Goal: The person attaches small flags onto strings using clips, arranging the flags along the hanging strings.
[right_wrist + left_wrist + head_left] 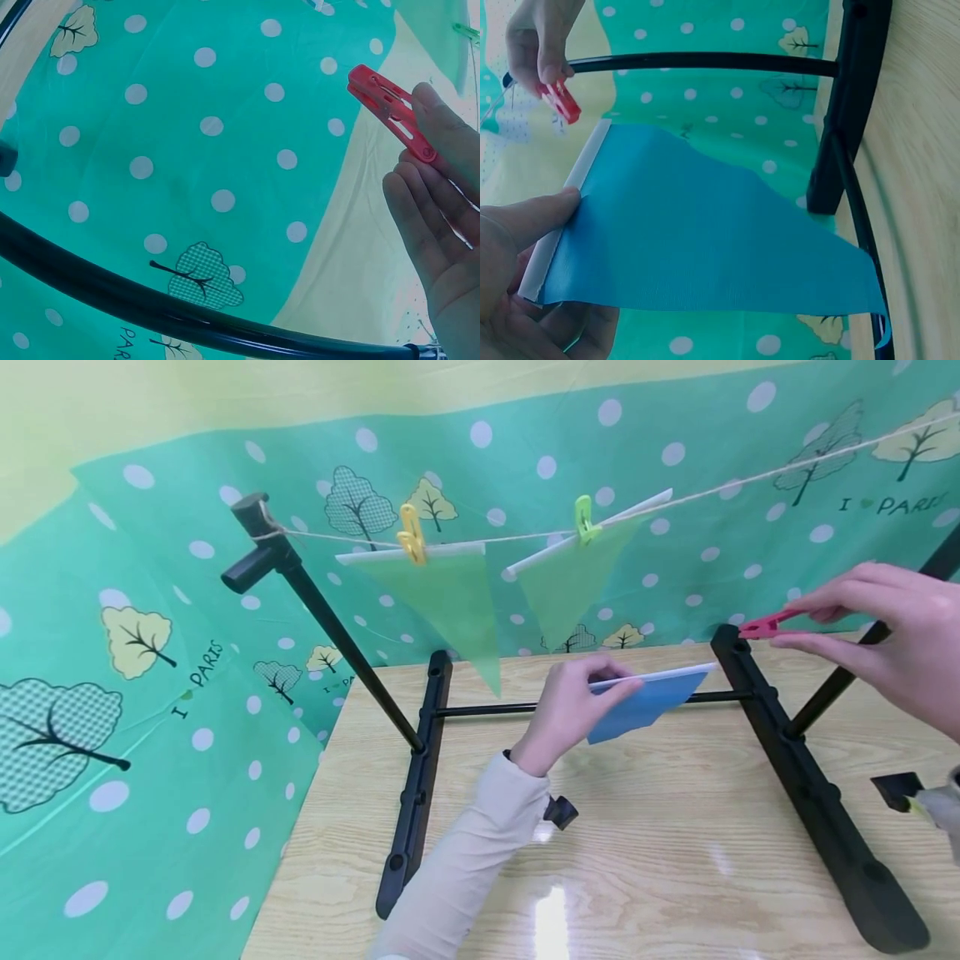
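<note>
My left hand (573,706) pinches a blue pennant (645,706) by its white top edge, below the string (750,482). The left wrist view shows the thumb over the white strip and the blue pennant (697,225) stretching away from it. To the right, my right hand (892,627) holds a red clothespin (768,624) between thumb and fingers; in the right wrist view the red clothespin (394,112) touches nothing but the hand. Two green pennants hang from the string: one (442,589) under a yellow clothespin (412,534), the other (581,581) under a green clothespin (585,520).
The string is tied to a black pole (337,643) at left and runs toward another black pole (840,681) at right. Black feet (817,793) and a crossbar (487,710) rest on the wooden table (660,860). A green dotted cloth (202,777) lines the back and left.
</note>
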Tool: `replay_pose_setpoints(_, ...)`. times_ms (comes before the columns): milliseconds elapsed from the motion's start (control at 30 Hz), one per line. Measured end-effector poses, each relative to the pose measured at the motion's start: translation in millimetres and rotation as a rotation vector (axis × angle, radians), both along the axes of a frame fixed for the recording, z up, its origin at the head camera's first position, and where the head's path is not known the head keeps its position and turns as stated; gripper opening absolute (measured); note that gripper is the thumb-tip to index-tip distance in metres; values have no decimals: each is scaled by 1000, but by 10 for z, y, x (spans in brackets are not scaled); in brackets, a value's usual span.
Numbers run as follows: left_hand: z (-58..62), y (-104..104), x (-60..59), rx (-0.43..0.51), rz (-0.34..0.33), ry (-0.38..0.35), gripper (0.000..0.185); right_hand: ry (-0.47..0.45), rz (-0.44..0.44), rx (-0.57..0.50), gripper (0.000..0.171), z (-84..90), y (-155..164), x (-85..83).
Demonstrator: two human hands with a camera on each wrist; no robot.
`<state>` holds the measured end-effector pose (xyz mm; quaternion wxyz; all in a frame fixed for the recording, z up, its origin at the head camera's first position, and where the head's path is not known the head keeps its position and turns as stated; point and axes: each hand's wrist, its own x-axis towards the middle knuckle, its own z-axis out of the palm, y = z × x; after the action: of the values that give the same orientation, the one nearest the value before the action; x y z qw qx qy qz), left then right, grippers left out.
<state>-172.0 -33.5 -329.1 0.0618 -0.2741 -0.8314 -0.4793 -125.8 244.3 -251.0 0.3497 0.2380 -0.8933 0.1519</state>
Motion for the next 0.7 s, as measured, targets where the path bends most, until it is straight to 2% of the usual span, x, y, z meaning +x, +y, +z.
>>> replay_pose_setpoints(367, 141, 134, -28, -37, -12, 3, 15, 43, 13, 42, 88, 107, 5, -62)
replay_pose_setpoints(700, 244, 221, -47, -44, -25, 19, 15, 94, 41, -10, 91, 167, -3, -122)
